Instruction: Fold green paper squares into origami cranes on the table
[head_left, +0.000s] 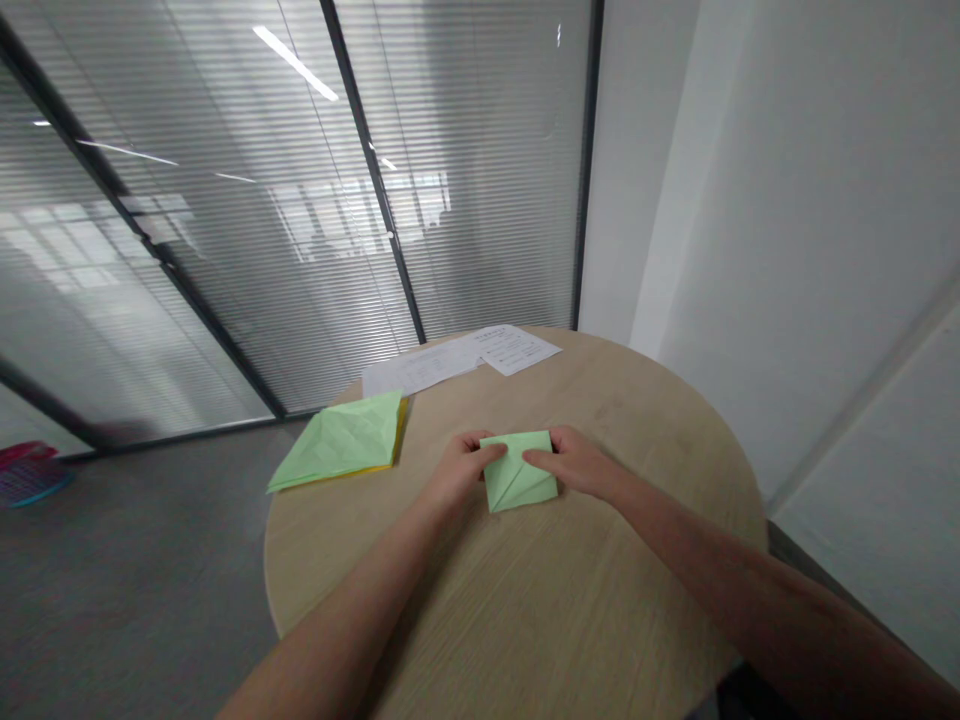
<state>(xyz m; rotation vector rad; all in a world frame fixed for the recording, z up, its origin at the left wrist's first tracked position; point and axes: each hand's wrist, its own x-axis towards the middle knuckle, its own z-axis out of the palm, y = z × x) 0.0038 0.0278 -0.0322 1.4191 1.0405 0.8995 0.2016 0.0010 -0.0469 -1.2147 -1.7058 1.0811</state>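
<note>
A small square of folded light green paper (520, 480) is held between my two hands over the middle of the round table. Diagonal crease lines run across its face. My left hand (466, 464) grips its left edge, the thumb on top and the fingers curled behind. On the opposite edge, my right hand (576, 462) pinches the paper with its thumb lying across the front. The fingers behind the paper are partly hidden.
The round wooden table (622, 590) bears a stack of green and yellow paper (341, 440) at the left. Printed white sheets (517, 348) lie at its far edge. A glass partition with blinds (495, 200) stands behind, a white wall (847, 220) at right, a basket (31, 475) on the floor.
</note>
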